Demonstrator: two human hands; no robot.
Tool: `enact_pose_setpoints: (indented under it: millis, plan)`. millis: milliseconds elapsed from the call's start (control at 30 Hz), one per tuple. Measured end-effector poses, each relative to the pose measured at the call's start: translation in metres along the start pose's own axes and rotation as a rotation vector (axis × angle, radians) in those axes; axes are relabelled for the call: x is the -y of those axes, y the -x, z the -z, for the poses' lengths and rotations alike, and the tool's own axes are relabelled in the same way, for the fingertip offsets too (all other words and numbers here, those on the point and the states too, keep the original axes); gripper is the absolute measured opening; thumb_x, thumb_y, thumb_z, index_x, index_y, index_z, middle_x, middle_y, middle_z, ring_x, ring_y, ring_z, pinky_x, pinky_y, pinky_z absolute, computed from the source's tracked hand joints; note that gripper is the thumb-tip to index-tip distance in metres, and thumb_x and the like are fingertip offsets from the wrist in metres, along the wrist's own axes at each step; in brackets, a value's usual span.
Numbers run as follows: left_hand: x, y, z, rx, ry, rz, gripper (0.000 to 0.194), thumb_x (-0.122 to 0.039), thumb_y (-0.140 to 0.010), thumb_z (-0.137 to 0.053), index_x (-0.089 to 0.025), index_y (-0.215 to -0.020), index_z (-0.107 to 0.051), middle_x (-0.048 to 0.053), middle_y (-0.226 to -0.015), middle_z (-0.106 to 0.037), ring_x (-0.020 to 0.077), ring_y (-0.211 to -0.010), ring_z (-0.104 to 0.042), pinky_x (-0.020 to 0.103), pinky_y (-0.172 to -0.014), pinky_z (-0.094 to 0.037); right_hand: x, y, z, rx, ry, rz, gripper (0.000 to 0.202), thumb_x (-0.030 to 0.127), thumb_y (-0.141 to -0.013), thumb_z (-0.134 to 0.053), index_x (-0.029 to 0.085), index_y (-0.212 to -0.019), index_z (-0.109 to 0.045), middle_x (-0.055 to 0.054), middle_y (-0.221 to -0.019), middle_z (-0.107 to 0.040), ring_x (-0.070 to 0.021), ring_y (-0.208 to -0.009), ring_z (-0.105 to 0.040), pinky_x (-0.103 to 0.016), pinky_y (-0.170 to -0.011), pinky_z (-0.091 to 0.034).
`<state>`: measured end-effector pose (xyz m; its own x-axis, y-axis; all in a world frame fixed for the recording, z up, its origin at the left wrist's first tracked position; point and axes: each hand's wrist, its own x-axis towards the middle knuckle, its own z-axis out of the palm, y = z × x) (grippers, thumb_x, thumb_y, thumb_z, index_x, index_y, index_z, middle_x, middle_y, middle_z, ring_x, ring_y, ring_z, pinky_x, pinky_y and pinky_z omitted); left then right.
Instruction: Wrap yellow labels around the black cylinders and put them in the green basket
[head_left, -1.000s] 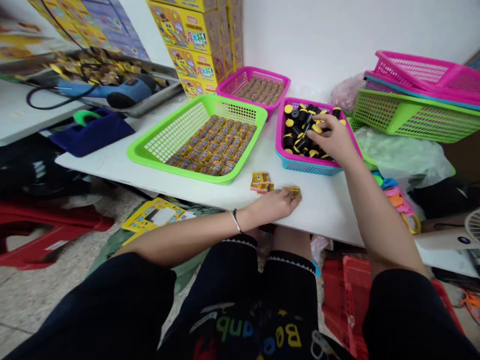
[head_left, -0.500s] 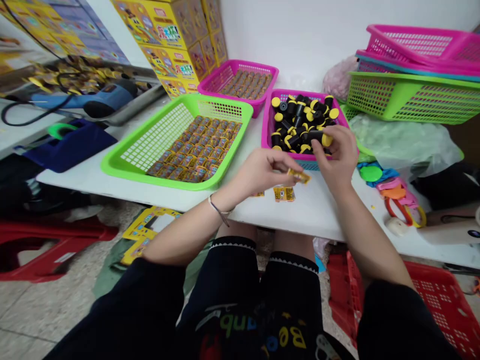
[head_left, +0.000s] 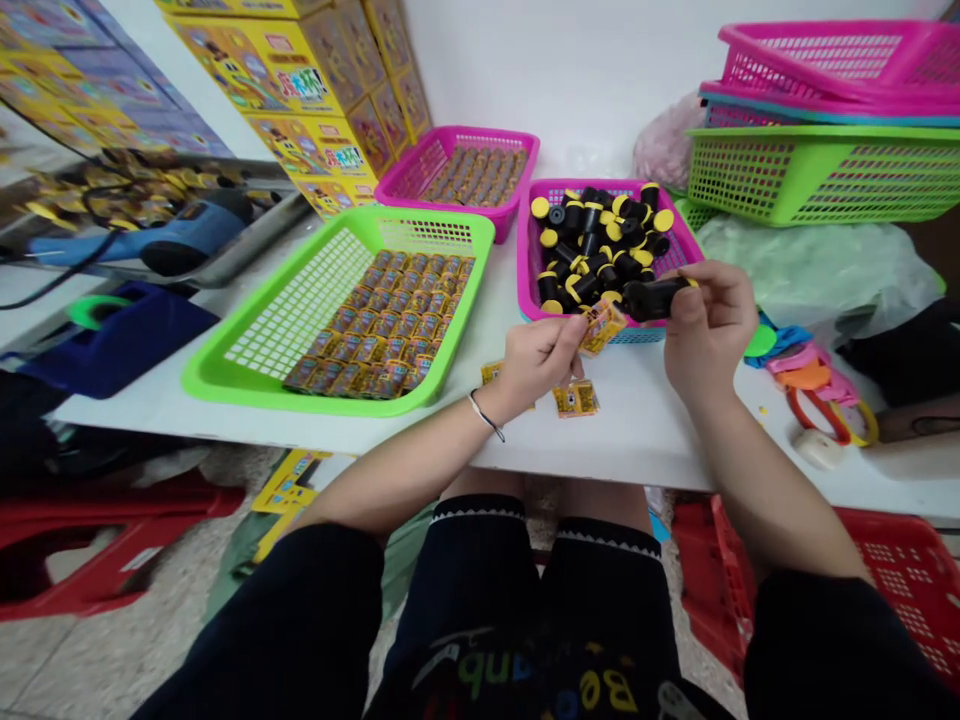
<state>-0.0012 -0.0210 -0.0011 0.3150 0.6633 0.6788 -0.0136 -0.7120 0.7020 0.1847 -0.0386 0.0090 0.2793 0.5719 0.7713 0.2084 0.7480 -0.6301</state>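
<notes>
1. Your single view comes from your head, facing forward and down across your lap onto the counter.
2. It sits close: your left hand and right hand fall near mid-frame, your sleeves low.
3. It reaches the wall; the far left looks blurred, perhaps stretched.

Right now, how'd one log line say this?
left hand: holding yellow printed piece; right hand: holding black tube; white table: more yellow pieces

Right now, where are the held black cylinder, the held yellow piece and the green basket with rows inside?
Black cylinder (head_left: pixel 654 299), head view: its dark side.
Yellow piece (head_left: pixel 602 326), head view: its printed face.
Green basket (head_left: pixel 330 403), head view: its near rim.
</notes>
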Motion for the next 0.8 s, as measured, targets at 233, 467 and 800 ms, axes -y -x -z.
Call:
enact_pose_setpoints:
  millis: [233,467,800]
  plan:
    - [0.008,-0.003,-0.002,-0.066,-0.085,-0.127,0.065,-0.045,-0.107,-0.036,-0.018,-0.05,-0.054,-0.004,-0.04,-0.05,0.0049,-0.042,-0.054,0.019,-0.051,-0.045,0.001,0.002,-0.003,0.044,-0.023,-0.089,0.027,0.05,-0.088,-0.071,0.031,-0.105,-0.064,0.001,-0.09,-0.07,-0.0159,-0.078,-0.074,-0.03,-0.062,-0.066]
    - [0.007,-0.003,0.003,-0.104,-0.092,-0.051,0.071,-0.052,-0.106,-0.03,-0.018,-0.049,-0.055,-0.003,-0.043,-0.05,0.0069,-0.047,-0.053,0.023,-0.058,-0.046,0.0,-0.003,-0.002,0.166,-0.023,-0.131,0.024,0.048,-0.085,-0.074,0.031,-0.1,-0.066,0.004,-0.081,-0.069,-0.0106,-0.059,-0.066,-0.026,-0.05,-0.058]
    - [0.0,-0.012,0.008,0.01,-0.119,0.135,0.075,-0.068,-0.1,-0.028,-0.019,-0.053,-0.058,0.0,-0.051,-0.057,0.0105,-0.055,-0.057,0.025,-0.061,-0.046,-0.022,-0.007,0.013,0.236,0.069,-0.134,0.032,0.06,-0.095,-0.054,0.034,-0.114,-0.057,0.002,-0.085,-0.065,-0.0146,-0.066,-0.069,-0.031,-0.055,-0.059]
